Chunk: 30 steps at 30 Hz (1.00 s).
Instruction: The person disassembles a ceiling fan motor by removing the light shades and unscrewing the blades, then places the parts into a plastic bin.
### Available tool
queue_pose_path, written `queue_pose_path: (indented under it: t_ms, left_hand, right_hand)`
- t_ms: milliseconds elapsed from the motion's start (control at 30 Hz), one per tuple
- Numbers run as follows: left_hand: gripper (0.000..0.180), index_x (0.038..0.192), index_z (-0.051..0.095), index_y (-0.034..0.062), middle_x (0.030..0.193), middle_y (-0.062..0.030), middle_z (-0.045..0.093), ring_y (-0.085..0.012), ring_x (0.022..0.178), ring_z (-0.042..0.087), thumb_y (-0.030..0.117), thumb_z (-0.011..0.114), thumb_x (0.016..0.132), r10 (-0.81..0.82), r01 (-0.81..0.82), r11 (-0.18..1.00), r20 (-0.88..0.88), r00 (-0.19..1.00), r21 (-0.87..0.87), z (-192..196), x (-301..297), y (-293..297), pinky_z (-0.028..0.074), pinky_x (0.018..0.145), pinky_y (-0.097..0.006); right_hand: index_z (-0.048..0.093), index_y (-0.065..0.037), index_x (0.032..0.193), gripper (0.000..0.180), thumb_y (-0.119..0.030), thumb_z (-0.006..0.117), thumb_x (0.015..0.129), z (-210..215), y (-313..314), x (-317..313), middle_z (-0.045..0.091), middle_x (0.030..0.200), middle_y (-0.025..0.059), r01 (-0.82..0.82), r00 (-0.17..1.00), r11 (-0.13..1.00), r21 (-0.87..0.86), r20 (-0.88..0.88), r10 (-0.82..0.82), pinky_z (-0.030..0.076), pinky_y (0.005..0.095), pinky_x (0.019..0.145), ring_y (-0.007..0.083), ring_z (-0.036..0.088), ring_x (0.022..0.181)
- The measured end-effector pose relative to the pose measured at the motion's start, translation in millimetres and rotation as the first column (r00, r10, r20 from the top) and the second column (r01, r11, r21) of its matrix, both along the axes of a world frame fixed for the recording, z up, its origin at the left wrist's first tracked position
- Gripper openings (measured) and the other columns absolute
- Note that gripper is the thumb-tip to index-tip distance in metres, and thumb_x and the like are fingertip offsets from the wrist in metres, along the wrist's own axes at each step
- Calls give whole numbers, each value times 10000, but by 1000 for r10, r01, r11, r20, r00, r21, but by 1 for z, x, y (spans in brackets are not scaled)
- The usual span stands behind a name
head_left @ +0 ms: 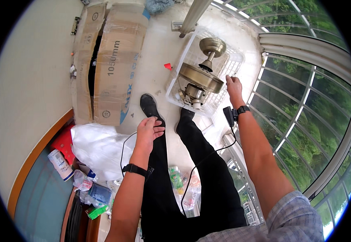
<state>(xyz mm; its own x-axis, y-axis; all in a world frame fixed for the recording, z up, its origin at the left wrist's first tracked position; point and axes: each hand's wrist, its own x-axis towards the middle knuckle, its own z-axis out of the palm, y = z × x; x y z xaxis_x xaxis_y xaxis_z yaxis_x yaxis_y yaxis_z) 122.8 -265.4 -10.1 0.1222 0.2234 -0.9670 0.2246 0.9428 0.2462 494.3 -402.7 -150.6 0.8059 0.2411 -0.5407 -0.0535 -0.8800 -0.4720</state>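
A brass-coloured ceiling fan motor with its downrod and canopy lies in a white plastic basket on the pale floor. My right hand reaches down to the basket's right rim, fingers curled at the edge beside the motor housing. My left hand hovers over my left leg with fingers loosely apart, holding nothing. Both wrists wear black bands, and a black cable runs from the right wrist across my legs.
Long taped cardboard boxes lie on the floor at the left. A white plastic bag, bottles and packets sit at lower left. A small red piece lies by the basket. Curved window railings close the right side.
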Motion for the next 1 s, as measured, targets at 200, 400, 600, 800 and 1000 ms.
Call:
queue_pose_path:
  t_ms: [200,400,600,800,1000]
  left_hand:
    - [344,1213,502,15,1073,-133,608,-242,862,661,263,528,975,-19,31,997,-155,988,73,13,-63,28,547,733,-353]
    - [359,1191,501,10,1067,-133,589,-254,838,663,257,562,938,-1,32,995,-313,950,92,41,-133,22,567,694,-365]
    - [369,1202,532,0,1063,-119,595,-232,835,664,238,572,922,-8,67,987,-376,927,145,67,-176,10,573,666,-359]
    - [413,1148,601,-11,1160,-227,560,-381,1048,574,205,697,809,-153,724,553,-804,574,411,30,-254,24,500,924,-412]
    - [707,1379,454,92,1453,-198,356,-441,1243,452,208,769,757,-95,770,613,-952,292,175,37,-291,111,427,1016,-502]
  right_hand:
    - [562,8,1159,372,-259,629,909,83,-9,-42,656,1024,109,213,864,976,39,-474,-170,533,359,719,203,667,874]
    - [565,-25,1122,276,-214,600,923,133,-3,-77,671,992,115,113,774,993,34,-630,-66,551,358,722,216,686,853]
    - [538,-8,1157,306,-225,569,944,184,19,-98,660,1036,127,-24,720,999,41,-692,46,556,367,790,226,674,914]
    - [557,-1,1115,259,-185,565,933,195,42,-121,671,999,138,-81,721,992,94,-681,124,563,343,728,241,689,877]
    - [548,-27,1125,243,-197,560,952,192,19,-134,662,1003,115,-147,742,985,-89,-669,51,562,343,750,224,681,902]
